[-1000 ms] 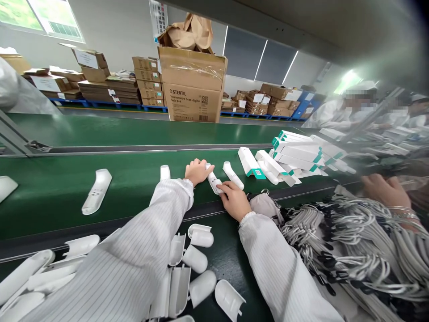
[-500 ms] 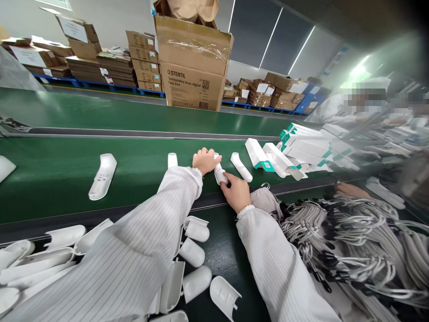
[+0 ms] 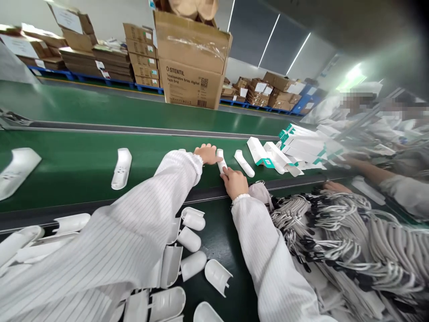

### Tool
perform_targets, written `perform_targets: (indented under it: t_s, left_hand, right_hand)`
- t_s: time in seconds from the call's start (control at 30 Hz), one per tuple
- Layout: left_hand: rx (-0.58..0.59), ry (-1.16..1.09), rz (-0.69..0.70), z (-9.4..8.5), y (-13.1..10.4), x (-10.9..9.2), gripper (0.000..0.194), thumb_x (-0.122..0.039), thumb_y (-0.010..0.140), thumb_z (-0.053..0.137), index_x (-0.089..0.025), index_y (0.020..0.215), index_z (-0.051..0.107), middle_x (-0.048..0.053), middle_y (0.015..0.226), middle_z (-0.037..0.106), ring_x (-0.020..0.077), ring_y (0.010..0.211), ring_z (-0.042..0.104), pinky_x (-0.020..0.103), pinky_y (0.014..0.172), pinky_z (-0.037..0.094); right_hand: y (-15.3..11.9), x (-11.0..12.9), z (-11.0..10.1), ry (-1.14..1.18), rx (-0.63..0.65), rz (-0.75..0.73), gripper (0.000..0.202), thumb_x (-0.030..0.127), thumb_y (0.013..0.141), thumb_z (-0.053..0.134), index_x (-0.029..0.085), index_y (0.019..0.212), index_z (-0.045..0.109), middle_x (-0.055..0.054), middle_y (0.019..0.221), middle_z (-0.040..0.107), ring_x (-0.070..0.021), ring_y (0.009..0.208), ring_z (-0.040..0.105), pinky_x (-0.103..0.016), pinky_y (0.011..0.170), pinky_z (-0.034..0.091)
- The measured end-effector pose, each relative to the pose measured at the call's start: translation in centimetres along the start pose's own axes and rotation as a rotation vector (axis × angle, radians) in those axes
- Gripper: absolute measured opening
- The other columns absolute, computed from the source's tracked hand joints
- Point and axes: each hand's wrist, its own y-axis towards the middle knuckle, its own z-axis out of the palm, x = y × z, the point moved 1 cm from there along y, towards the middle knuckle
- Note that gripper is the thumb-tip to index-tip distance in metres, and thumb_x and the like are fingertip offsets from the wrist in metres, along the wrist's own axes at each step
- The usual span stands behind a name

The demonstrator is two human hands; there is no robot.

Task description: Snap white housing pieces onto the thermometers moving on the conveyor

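Note:
A white curved handheld device [image 3: 220,157] lies on the green conveyor belt [image 3: 150,150] between my hands. My right hand [image 3: 236,182] pinches its lower end between thumb and fingers. At its upper left side is my left hand [image 3: 207,154], palm down, fingers stretched forward and the thumb touching the device. Just right of these, a similar white device [image 3: 244,163] rests on the belt. Two more come from the left: one device [image 3: 121,169] and a nearer one [image 3: 18,172]. Part of another device [image 3: 182,150] shows behind my left sleeve.
White-and-green cartons [image 3: 301,143] pile up at the right. Below the belt's rail lie several white shell covers [image 3: 193,266] and bundles of grey cables [image 3: 338,237]. A co-worker's arm [image 3: 372,172] reaches in at the right. A large cardboard box [image 3: 194,67] stands behind.
Devices on the left have shifted rightward along the belt. My left thumb has drawn back to the held device's side. A co-worker's forearm now shows at the right.

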Motion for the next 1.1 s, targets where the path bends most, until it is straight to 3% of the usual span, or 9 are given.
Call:
perform_targets:
  t_s: [0.1,0.2,0.3,0.43,0.6,0.7,0.8,0.87,1.1]
  left_hand:
    - [-0.222,0.062,0.023,-1.3,-1.6,2.8,0.054,-0.057,0.092,0.04,-0.02,0.13,0.053,0.013,0.135,0.052,0.0307,0.128,0.042,0.045,0.104,0.037]
    - [-0.293,0.104,-0.035,-1.4,-2.8,6.3,0.052,-0.056,0.092,0.039,-0.019,0.124,0.057,0.013,0.13,0.055,0.0306,0.126,0.045,0.044,0.104,0.038]
    - [-0.204,0.066,-0.072,-0.2,-3.1,8.7,0.049,-0.054,0.09,0.041,-0.02,0.12,0.06,0.012,0.125,0.058,0.0296,0.12,0.051,0.041,0.103,0.04]
    - [-0.282,-0.038,-0.138,1.4,-2.6,9.1,0.042,-0.049,0.091,0.04,-0.022,0.114,0.062,0.01,0.122,0.06,0.0283,0.115,0.055,0.039,0.101,0.042]
    - [-0.315,-0.068,-0.132,2.2,-2.0,8.0,0.038,-0.05,0.091,0.041,-0.023,0.109,0.062,0.01,0.12,0.062,0.0284,0.114,0.055,0.04,0.099,0.043]
    - [-0.327,-0.081,-0.117,2.6,-1.7,7.5,0.038,-0.05,0.091,0.041,-0.023,0.108,0.061,0.01,0.12,0.062,0.0284,0.114,0.055,0.041,0.099,0.043]
    - [-0.329,-0.097,-0.106,2.9,-1.3,6.9,0.038,-0.05,0.092,0.041,-0.022,0.107,0.062,0.01,0.119,0.062,0.0281,0.114,0.055,0.04,0.097,0.044]
    - [-0.332,-0.102,-0.098,3.1,-1.1,6.5,0.038,-0.05,0.092,0.041,-0.022,0.107,0.062,0.011,0.119,0.062,0.0282,0.114,0.055,0.04,0.096,0.044]
    - [-0.368,-0.105,-0.091,3.8,-0.4,4.7,0.039,-0.049,0.092,0.041,-0.021,0.107,0.064,0.012,0.118,0.062,0.0294,0.112,0.056,0.041,0.096,0.045]
  right_hand:
    - [-1.4,2.1,-1.1,0.191,-0.057,-0.187,0.025,0.03,0.095,0.057,0.025,0.115,0.07,-0.007,0.122,0.067,-0.0247,0.109,0.058,-0.035,0.09,0.047]
    - [-3.1,5.1,-2.0,0.448,0.246,-0.619,0.021,0.031,0.091,0.063,0.026,0.107,0.074,-0.002,0.099,0.071,-0.0167,0.09,0.064,-0.026,0.084,0.048]
    - [-4.0,7.1,-2.3,0.508,0.486,-0.804,0.019,0.027,0.088,0.064,0.024,0.102,0.076,0.001,0.091,0.07,-0.0128,0.077,0.063,-0.022,0.077,0.047]
    - [-4.1,7.5,-1.9,0.479,0.536,-0.812,0.023,0.011,0.082,0.061,0.019,0.097,0.076,0.0,0.087,0.069,-0.0113,0.073,0.061,-0.02,0.072,0.045]
    - [-3.6,6.1,-2.3,0.481,0.517,-0.774,0.022,0.008,0.077,0.06,0.019,0.09,0.073,0.002,0.081,0.068,-0.0119,0.071,0.06,-0.02,0.071,0.046]
    - [-2.0,4.1,-2.6,0.555,0.249,-0.537,0.031,0.006,0.079,0.051,0.02,0.1,0.07,0.002,0.082,0.068,-0.0129,0.072,0.062,-0.022,0.073,0.048]
    - [-0.3,2.3,-1.9,0.511,-0.116,-0.269,0.047,0.003,0.083,0.039,0.02,0.118,0.066,-0.006,0.105,0.068,-0.0163,0.087,0.065,-0.028,0.084,0.051]
    - [0.3,1.9,-0.7,0.436,-0.211,-0.22,0.05,0.004,0.086,0.038,0.018,0.126,0.064,-0.011,0.12,0.064,-0.0194,0.101,0.065,-0.031,0.092,0.051]
    - [-1.4,1.8,2.1,0.187,-0.014,-0.39,0.039,0.023,0.093,0.054,0.025,0.131,0.061,-0.009,0.14,0.057,-0.0247,0.116,0.063,-0.035,0.099,0.051]
